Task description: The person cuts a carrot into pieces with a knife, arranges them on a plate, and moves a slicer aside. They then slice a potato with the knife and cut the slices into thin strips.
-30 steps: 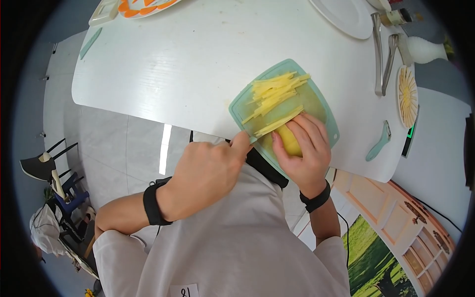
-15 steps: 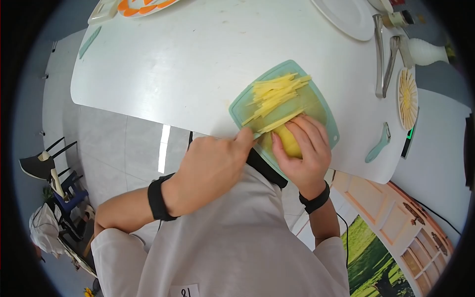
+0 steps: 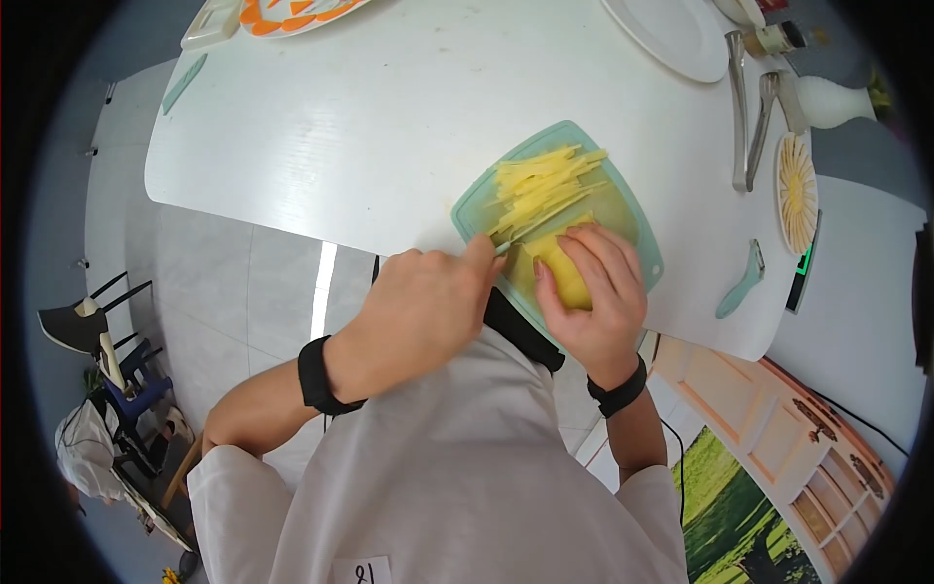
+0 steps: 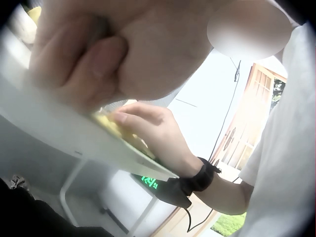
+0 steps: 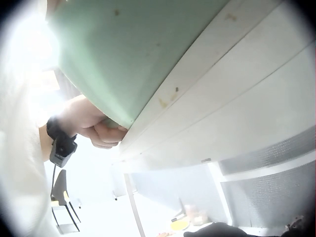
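In the head view, my left hand [image 3: 413, 311] grips the green handle of a knife [image 3: 503, 247] at the near left edge of a green cutting board [image 3: 634, 216]. The blade lies between a pile of thin yellow strips [image 3: 545, 185] and a yellow peeled vegetable [image 3: 566, 280]. My right hand [image 3: 605, 302] holds that vegetable against the board, fingers curled over its top and thumb at its side. The left wrist view shows my left hand [image 4: 123, 54] with curled fingers, very close. The right wrist view shows the board [image 5: 123, 54] and my left hand [image 5: 91, 123], not the vegetable.
A peeler [image 3: 744, 282], metal tongs [image 3: 737, 117] and a plate of fanned pale sticks [image 3: 798, 195] lie to the right. Farther back are a white plate [image 3: 671, 34] and an orange-patterned plate [image 3: 292, 27]. A small green item [image 3: 184, 85] lies at the left table edge.
My left hand has moved slightly up and to the right, bringing the knife away from the vegetable toward the pile. The strips beside the vegetable now lie closer to the pile. My right hand has barely moved.
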Demonstrator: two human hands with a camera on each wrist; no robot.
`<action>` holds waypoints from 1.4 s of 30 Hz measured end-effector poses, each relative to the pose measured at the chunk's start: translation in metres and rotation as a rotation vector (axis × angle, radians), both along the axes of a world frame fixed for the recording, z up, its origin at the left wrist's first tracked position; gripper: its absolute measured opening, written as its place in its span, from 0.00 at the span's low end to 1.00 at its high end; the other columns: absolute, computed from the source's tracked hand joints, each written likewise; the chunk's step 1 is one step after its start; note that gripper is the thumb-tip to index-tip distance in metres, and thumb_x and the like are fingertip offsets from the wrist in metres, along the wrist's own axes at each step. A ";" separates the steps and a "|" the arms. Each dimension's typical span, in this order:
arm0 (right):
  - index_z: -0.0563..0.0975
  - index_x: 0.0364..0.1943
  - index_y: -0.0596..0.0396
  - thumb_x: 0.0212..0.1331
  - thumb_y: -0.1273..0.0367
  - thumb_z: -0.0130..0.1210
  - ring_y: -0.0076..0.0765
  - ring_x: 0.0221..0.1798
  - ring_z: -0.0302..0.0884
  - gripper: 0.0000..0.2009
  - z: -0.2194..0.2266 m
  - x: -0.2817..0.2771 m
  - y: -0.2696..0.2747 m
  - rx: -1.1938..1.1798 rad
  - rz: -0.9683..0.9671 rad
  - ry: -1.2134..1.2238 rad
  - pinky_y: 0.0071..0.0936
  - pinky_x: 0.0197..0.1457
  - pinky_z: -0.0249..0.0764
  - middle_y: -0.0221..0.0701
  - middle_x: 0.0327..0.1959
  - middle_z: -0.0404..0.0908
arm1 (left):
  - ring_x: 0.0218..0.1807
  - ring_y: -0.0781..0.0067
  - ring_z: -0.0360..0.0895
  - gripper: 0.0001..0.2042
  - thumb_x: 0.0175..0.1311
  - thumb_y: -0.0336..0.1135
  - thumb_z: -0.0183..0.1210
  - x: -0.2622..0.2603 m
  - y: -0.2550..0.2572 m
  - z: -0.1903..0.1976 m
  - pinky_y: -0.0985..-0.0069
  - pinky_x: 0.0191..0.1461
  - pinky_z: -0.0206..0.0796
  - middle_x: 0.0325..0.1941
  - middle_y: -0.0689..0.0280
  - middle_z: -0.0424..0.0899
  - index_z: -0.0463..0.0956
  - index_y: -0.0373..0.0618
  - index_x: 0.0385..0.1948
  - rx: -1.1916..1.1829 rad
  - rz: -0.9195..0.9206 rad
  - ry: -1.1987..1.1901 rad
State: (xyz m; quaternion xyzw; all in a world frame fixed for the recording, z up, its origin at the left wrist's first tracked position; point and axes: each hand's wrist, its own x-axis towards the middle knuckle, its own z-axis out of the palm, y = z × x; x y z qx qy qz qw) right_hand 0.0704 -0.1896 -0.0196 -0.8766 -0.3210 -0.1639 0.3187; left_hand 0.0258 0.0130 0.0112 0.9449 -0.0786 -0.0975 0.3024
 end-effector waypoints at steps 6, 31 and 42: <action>0.81 0.43 0.60 0.47 0.76 0.68 0.48 0.51 0.80 0.16 -0.002 0.000 -0.001 0.013 0.005 -0.002 0.38 0.52 0.80 0.38 0.47 0.82 | 0.14 0.45 0.70 0.12 0.72 0.31 0.56 0.001 0.000 0.017 0.56 0.19 0.61 0.11 0.53 0.69 0.66 0.39 0.28 -0.091 0.045 -0.013; 0.81 0.42 0.61 0.47 0.76 0.68 0.47 0.51 0.80 0.15 -0.003 0.000 -0.001 0.025 -0.008 -0.006 0.38 0.52 0.79 0.37 0.47 0.82 | 0.14 0.54 0.73 0.09 0.70 0.32 0.58 -0.002 -0.007 0.004 0.63 0.20 0.65 0.13 0.61 0.74 0.69 0.42 0.30 0.104 0.009 -0.072; 0.82 0.44 0.59 0.47 0.76 0.69 0.48 0.52 0.80 0.17 -0.002 -0.002 0.000 0.012 -0.017 0.011 0.38 0.54 0.79 0.37 0.49 0.83 | 0.13 0.63 0.73 0.10 0.72 0.34 0.56 -0.010 -0.013 0.011 0.67 0.18 0.63 0.12 0.64 0.73 0.69 0.42 0.30 0.185 -0.075 -0.107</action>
